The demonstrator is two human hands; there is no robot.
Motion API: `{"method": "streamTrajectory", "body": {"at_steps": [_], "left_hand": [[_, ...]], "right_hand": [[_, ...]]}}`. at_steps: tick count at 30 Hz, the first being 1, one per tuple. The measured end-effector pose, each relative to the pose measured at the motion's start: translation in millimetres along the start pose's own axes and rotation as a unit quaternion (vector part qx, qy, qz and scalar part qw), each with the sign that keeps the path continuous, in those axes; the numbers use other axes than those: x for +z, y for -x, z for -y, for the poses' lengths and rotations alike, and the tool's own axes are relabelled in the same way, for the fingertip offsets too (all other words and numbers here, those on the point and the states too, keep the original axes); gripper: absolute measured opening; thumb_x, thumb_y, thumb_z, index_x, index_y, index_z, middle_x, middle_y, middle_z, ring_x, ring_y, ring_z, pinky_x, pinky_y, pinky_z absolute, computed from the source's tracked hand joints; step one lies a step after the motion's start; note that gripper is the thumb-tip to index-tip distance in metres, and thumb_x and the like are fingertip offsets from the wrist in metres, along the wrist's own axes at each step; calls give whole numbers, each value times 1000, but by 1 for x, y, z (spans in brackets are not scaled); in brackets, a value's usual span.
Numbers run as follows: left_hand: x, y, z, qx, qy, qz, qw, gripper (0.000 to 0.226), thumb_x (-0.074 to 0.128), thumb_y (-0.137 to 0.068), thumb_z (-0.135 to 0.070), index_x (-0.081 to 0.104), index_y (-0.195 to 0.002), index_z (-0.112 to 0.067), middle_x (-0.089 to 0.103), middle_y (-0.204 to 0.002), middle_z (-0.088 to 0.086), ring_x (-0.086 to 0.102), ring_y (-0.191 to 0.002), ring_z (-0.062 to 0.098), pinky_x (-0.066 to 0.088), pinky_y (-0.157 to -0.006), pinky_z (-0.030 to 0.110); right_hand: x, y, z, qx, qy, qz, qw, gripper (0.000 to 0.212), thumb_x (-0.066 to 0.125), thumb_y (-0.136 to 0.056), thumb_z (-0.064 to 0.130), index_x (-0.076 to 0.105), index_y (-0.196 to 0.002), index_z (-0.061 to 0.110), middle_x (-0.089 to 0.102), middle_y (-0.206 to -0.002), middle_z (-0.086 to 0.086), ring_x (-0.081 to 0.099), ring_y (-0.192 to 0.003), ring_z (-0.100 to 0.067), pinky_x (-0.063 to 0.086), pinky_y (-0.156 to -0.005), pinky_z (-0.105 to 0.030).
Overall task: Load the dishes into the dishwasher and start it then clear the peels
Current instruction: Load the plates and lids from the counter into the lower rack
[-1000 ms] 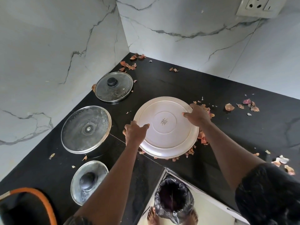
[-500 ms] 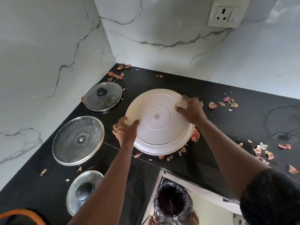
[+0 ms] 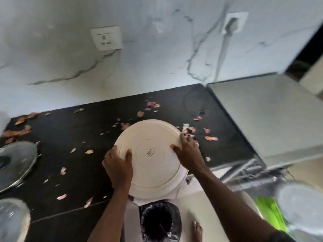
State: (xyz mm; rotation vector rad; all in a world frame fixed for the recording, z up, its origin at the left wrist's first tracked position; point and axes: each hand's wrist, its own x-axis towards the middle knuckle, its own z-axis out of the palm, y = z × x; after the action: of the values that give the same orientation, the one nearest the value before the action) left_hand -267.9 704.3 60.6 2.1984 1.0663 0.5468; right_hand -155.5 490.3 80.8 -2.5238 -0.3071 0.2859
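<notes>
Sitting blurred at far left, a lid (image 3: 15,159), peels (image 3: 89,151) lying scattered across the black counter (image 3: 70,130), left hand (image 3: 118,167) gripping the left rim of the plate (image 3: 152,156), plate being held base-up over the counter's front edge, right hand (image 3: 187,154) gripping its right rim, bin (image 3: 160,222) below.

both hands (image 3: 118,167) (image 3: 187,154) gripping upturned plate (image 3: 153,165), peels (image 3: 211,138) on black counter (image 3: 70,133)
</notes>
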Motion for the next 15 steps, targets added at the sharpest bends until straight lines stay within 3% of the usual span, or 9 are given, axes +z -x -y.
{"method": "streamTrajectory", "body": {"at_steps": [5, 8, 11, 15], "left_hand": [[38, 43, -41, 124, -32, 56, 990, 59, 64, -94, -38, 49, -140, -4, 51, -140, 23, 46, -125, 43, 34, -107, 52], [51, 80, -65, 167, -36, 85, 982, 60, 64, -95, -40, 49, -140, -3, 50, -138, 26, 45, -125, 47, 38, -105, 58], [63, 124, -87, 190, -41, 96, 976, 60, 63, -95, -42, 48, -139, -4, 53, -134, 27, 47, -120, 48, 41, -98, 60], [91, 200, -119, 209, -19, 126, 969, 65, 57, -89, -48, 50, -136, -3, 53, -130, 29, 46, -121, 49, 36, -103, 61]], "right_hand": [[-31, 54, -75, 84, -25, -66, 994, 74, 49, -101, 50, 24, -158, 12, 45, -140, -18, 43, -127, -39, 34, -109, -42], [-51, 84, -116, 116, -48, -92, 988, 75, 50, -100, 50, 21, -159, 14, 42, -144, -16, 40, -132, -37, 30, -111, -40], [-68, 120, -158, 143, -79, -116, 980, 76, 50, -99, 53, 20, -160, 19, 38, -148, -15, 37, -136, -39, 30, -115, -45], [-95, 168, -229, 175, -99, -143, 969, 78, 55, -96, 53, 21, -159, 21, 41, -144, -14, 40, -130, -39, 34, -113, -46]]}}
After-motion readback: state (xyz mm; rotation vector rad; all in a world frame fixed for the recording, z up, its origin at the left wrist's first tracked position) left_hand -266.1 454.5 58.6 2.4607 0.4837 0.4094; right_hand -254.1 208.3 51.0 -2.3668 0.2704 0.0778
